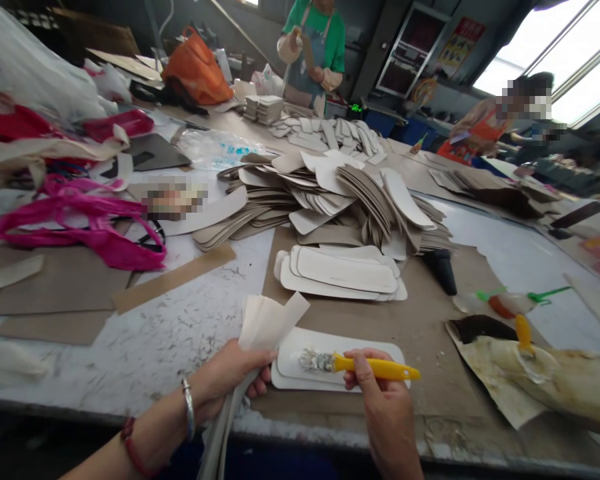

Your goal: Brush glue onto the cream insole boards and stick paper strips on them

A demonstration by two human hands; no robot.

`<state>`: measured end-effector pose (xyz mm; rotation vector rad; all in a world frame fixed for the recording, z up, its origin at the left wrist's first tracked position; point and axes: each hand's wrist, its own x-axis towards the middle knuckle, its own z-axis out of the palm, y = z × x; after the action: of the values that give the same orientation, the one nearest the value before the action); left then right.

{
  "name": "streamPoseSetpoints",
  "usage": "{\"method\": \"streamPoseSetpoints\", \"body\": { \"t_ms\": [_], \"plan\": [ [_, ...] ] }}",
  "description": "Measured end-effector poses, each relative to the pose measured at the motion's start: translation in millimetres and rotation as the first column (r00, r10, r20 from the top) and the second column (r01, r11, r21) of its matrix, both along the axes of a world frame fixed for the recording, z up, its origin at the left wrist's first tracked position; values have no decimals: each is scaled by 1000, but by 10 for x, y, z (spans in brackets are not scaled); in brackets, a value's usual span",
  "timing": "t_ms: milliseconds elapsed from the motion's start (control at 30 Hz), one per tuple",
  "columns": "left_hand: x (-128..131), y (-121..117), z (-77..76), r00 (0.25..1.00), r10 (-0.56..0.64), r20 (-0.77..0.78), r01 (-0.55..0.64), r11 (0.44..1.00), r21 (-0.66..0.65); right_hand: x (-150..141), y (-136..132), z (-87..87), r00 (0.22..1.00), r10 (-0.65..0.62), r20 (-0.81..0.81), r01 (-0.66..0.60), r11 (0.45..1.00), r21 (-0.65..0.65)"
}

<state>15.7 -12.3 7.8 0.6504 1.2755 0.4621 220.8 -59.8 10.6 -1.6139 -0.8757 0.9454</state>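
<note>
My right hand (383, 400) is closed round the yellow handle of a brush (370, 365). Its whitish, clotted bristles rest on or just over a pale, round-cornered panel (293, 343). At least one similar panel lies under that one. My left hand (240, 373) grips a bundle of long cream strips (270, 323), whose upper ends fan out above the fist while the rest hangs down past the table edge. The left fingers sit at the panel's left end; whether they press on it I cannot tell. Behind the brush lies a small stack of white panels (340, 272).
A large heap of grey-brown and white pieces (320, 193) covers the middle of the table. Pink bag (90, 213) at left, orange bag (197, 67) farther back. At right lie a stained container (555, 380) and a black cone (440, 270). Two people (315, 53) work beyond.
</note>
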Motion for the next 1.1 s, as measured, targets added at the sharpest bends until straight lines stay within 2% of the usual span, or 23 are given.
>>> {"method": "streamPoseSetpoints", "body": {
  "t_ms": [167,267,400,633,833,933,1100],
  "plan": [
    [-4,-1,-38,1000,1,-8,-1,999,46,-123,19,118,1000,-19,13,19,999,28],
    [5,3,-97,999,14,-33,-11,998,70,-209,54,99,999,-35,-2,35,999,37],
    [30,8,-143,997,37,-68,-31,996,82,-197,55,58,1000,3,14,-3,1000,19],
    [34,-2,-89,992,21,-122,-9,995,96,-189,60,27,998,-50,-27,51,998,38],
    [44,18,-42,994,49,-93,-41,996,83,-252,83,10,997,-51,-54,52,998,21],
    [69,24,-47,989,55,-136,-44,996,82,-287,85,37,995,-77,-55,78,997,15],
    [95,1,-55,979,73,-188,-54,993,103,-264,53,52,992,-124,21,123,992,7]
  ]
}}
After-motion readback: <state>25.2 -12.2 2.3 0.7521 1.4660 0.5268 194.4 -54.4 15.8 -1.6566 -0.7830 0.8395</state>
